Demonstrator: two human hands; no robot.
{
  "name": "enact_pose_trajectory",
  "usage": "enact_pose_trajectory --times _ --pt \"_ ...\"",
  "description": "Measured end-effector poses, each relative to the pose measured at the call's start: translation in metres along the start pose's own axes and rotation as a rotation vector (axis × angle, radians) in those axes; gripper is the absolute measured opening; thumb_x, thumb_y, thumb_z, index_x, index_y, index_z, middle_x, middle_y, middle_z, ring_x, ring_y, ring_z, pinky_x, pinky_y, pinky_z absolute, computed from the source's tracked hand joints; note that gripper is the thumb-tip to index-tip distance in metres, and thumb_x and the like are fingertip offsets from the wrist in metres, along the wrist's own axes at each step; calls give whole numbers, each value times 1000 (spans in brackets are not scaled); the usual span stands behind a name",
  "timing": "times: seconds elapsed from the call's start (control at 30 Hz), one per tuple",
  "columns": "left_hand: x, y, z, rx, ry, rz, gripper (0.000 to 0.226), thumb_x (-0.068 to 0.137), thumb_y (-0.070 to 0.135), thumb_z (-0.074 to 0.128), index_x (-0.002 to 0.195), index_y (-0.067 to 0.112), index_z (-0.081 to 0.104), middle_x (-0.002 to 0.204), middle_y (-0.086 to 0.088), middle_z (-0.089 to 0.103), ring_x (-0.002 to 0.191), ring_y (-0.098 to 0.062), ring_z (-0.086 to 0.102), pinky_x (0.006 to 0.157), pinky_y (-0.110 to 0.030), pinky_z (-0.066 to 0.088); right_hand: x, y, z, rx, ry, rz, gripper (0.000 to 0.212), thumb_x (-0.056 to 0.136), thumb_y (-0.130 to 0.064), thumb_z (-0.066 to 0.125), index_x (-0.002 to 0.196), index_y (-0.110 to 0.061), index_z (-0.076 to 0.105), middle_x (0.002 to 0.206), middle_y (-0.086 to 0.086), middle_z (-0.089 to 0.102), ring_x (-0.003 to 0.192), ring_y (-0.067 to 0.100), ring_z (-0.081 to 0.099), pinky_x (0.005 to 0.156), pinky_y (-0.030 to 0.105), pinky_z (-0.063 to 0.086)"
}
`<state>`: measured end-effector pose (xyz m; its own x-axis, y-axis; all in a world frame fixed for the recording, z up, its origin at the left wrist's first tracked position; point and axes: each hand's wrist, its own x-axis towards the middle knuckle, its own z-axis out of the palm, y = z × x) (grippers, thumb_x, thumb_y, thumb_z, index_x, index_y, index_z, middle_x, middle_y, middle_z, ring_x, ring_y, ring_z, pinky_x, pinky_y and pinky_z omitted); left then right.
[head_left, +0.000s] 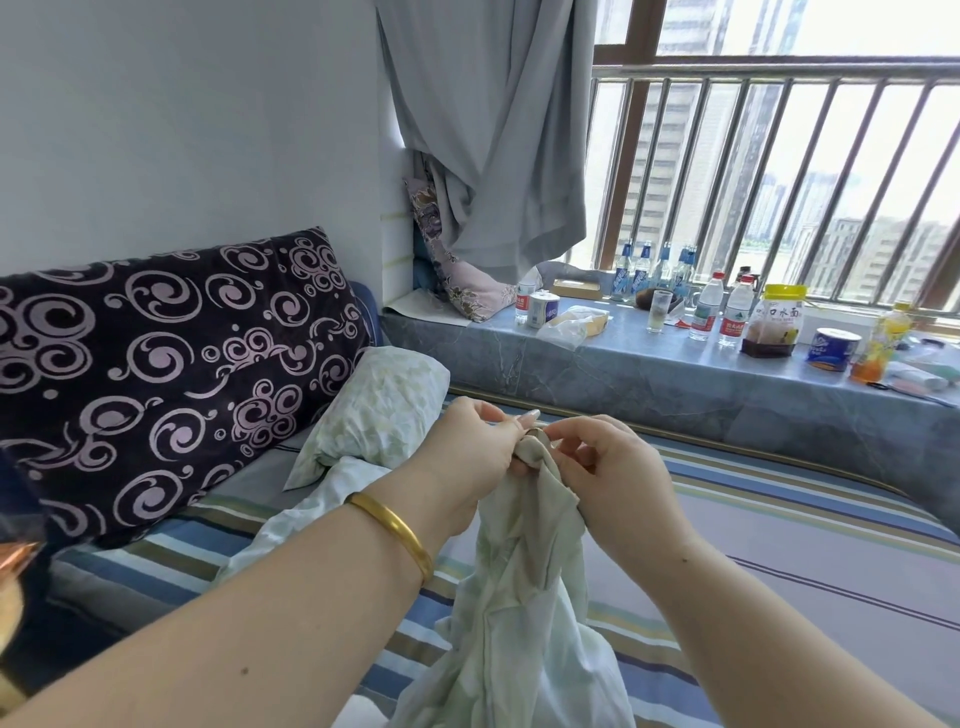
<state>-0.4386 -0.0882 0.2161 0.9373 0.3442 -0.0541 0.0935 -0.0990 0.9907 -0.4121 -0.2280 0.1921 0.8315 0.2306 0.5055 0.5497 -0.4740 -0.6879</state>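
While the pale green cloth (519, 597) hangs in a long bunch over the near middle of the striped bed (805, 525), both hands meet at its top end and work on it there. The left hand (467, 460), with a gold bangle (395, 530) on its wrist, has its fingers (498, 415) curled round the gathered top of the cloth. The right hand (618, 467) pinches the same spot from the right, its fingers (569, 431) bent close against a small dark bit that may be a zip pull or a button; it is too small to tell. The step in hand looks like finding or opening a fastening at the cloth's edge. The cloth is likely a case for the pillow (384, 410) that lies just left of the hands and a little farther off, against the dark patterned cushion (171, 364). The next move probably calls for one hand to hold the edge taut while the other draws the fastening along it, and then for the opening to be spread wide. Bottles (706, 306) stand well apart on the far sill (597, 364).
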Motion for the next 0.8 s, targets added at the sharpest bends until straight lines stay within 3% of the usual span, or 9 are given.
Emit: enact_pose_trajectory --times 0.17,0.33,0.43,0.53,0.63,0.7,0.8 --pt "2 1 -2 72 3 11 29 92 33 68 108 13 54 106 -17 68 86 -26 61 77 -38 51 4 -5 -11 -171 -140 -168 23 90 -12 68 111 -20 74 83 -18 52 71 -2 50 69 5 36" --pt "-2 5 -2 151 -22 53 30 94 28 65 117 26 47 102 -11 66 88 -23 65 70 -34 50 6 -8 -22 -344 -285 -242 32 92 -11 63 123 -17 66 99 -10 48 81 9 49 77 18 39" --pt "-3 10 -2 223 -71 127 26 96 28 60 118 34 48 87 -7 62 59 -14 50 53 -24 39 4 -8 -28 -371 -200 -298 21 93 -8 62 111 -8 71 101 2 57 79 18 54 76 25 43" --pt "-3 14 -2 288 -139 164 17 99 30 57 115 35 52 71 -1 51 48 -10 37 47 -23 33 0 -7 -29 -393 -100 -339 13 91 -5 63 96 -1 74 94 12 63 75 33 62 69 40 51" --pt "-2 15 -1 345 -173 193 14 101 32 53 114 33 54 65 1 46 48 -12 37 44 -23 32 -1 -4 -27 -349 -14 -346 7 87 -4 69 87 -1 75 84 11 65 66 31 60 61 39 51" --pt "-3 16 -1 331 -174 192 12 100 37 54 110 30 54 71 -2 54 56 -14 44 49 -25 36 0 -2 -26 -280 33 -318 5 86 -5 72 86 -4 76 80 7 65 64 23 56 62 35 49" --pt "-4 15 0 328 -97 160 30 92 54 58 96 24 55 81 3 59 67 -12 50 54 -23 38 4 3 -25 -187 103 -242 5 85 -8 73 82 -6 76 76 0 63 64 13 53 64 28 45"
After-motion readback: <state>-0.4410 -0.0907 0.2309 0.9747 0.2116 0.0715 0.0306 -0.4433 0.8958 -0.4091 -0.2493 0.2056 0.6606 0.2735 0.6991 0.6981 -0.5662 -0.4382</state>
